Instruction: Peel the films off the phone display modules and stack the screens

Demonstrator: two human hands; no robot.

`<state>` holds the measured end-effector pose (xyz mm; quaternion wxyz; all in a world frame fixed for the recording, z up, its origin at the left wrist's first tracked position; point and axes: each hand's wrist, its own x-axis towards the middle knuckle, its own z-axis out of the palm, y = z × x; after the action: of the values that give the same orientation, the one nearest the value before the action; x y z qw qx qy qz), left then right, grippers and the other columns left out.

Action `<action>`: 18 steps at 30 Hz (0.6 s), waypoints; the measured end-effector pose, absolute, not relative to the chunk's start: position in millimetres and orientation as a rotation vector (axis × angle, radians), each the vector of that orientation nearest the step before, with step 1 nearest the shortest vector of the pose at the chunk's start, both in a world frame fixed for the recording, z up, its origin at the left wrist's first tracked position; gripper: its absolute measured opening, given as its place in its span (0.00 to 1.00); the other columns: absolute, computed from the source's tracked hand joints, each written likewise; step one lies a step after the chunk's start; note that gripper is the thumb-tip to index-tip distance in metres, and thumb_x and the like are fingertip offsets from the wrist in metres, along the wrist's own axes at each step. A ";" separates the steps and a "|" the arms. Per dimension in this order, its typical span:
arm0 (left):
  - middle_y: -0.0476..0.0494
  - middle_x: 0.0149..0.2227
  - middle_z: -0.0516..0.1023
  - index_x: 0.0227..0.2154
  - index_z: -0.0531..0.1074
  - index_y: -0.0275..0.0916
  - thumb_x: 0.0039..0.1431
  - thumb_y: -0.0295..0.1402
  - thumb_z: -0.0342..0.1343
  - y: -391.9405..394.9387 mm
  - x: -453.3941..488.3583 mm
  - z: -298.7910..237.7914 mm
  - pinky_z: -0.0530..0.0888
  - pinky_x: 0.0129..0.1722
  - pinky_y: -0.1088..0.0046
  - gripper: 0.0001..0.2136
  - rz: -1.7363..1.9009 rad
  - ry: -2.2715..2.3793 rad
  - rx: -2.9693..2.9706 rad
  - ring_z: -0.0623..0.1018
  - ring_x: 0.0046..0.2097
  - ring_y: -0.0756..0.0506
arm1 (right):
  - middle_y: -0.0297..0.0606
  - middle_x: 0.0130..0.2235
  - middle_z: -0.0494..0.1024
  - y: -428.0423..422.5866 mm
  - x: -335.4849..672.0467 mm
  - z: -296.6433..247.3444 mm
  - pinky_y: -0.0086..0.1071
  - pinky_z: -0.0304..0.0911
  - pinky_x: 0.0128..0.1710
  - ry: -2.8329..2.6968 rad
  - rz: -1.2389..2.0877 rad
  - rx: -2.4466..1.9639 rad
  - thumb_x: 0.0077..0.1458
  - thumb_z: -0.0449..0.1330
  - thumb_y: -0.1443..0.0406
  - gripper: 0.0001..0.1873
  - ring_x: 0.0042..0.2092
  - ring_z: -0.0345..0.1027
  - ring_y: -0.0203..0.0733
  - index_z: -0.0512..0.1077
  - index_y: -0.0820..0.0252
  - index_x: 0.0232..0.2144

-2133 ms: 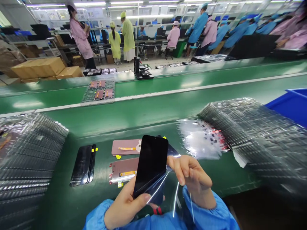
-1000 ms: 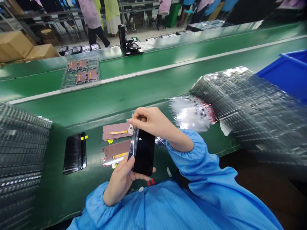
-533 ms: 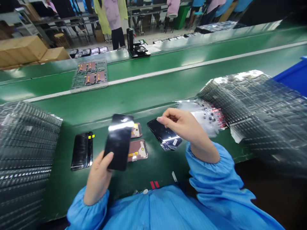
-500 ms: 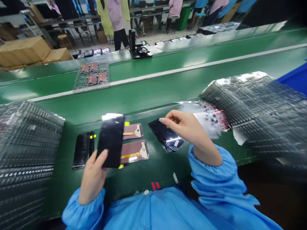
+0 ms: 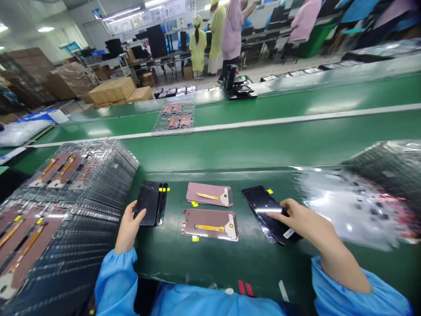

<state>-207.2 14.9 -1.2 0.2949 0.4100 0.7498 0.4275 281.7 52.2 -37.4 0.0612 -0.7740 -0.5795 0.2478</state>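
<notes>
My left hand (image 5: 129, 226) is closed round the lower left edge of a black phone screen (image 5: 147, 204), level with a stack of similar screens (image 5: 162, 206) with yellow tabs. To the right, my right hand (image 5: 297, 217) pinches the edge of another black phone screen (image 5: 263, 201), which lies over others in a small skewed pile. Its fingertips are partly hidden behind the hand. Between the hands lie phone screens with their brownish-pink backs up: an upper one (image 5: 205, 193) and a lower one (image 5: 210, 219), each with an orange flex cable.
Tall stacks of clear plastic trays stand at left (image 5: 98, 175) and far right (image 5: 391, 162). Clear plastic film (image 5: 342, 215) lies beside my right hand. Beyond, a tray of screens (image 5: 174, 119) sits on the green belt (image 5: 263, 140). People stand and sit in the background.
My left hand has brought its raised screen down to the stack at the left. My right hand has gone from above the right pile onto a screen there. The view has turned left and up.
</notes>
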 end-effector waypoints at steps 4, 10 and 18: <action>0.33 0.50 0.77 0.54 0.67 0.35 0.55 0.42 0.58 15.5 -209.9 -13.4 0.71 0.54 0.56 0.26 0.996 2.106 1.243 0.77 0.52 0.36 | 0.35 0.21 0.72 51.3 284.4 -36.7 0.35 0.53 0.24 -1.711 0.788 -2.194 0.46 0.60 0.44 0.21 0.26 0.67 0.48 0.67 0.54 0.22; 0.25 0.59 0.66 0.54 0.71 0.32 0.52 0.44 0.59 19.1 -205.7 -5.8 0.47 0.63 0.41 0.29 0.877 2.339 1.556 0.56 0.65 0.22 | 0.32 0.20 0.70 35.0 277.5 -17.1 0.33 0.55 0.23 -1.204 1.066 -1.664 0.46 0.64 0.46 0.21 0.24 0.63 0.42 0.71 0.56 0.23; 0.33 0.49 0.79 0.50 0.74 0.40 0.48 0.48 0.66 12.6 -78.4 9.3 0.74 0.49 0.58 0.28 0.820 1.259 1.143 0.78 0.49 0.36 | 0.39 0.32 0.80 14.5 195.7 6.5 0.38 0.70 0.37 -1.155 1.252 -1.281 0.51 0.62 0.44 0.25 0.35 0.74 0.45 0.76 0.60 0.35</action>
<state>-78.4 12.6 9.3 0.5867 0.4902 0.5402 0.3517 195.7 14.5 6.5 0.4840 -0.5258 -0.4743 0.5141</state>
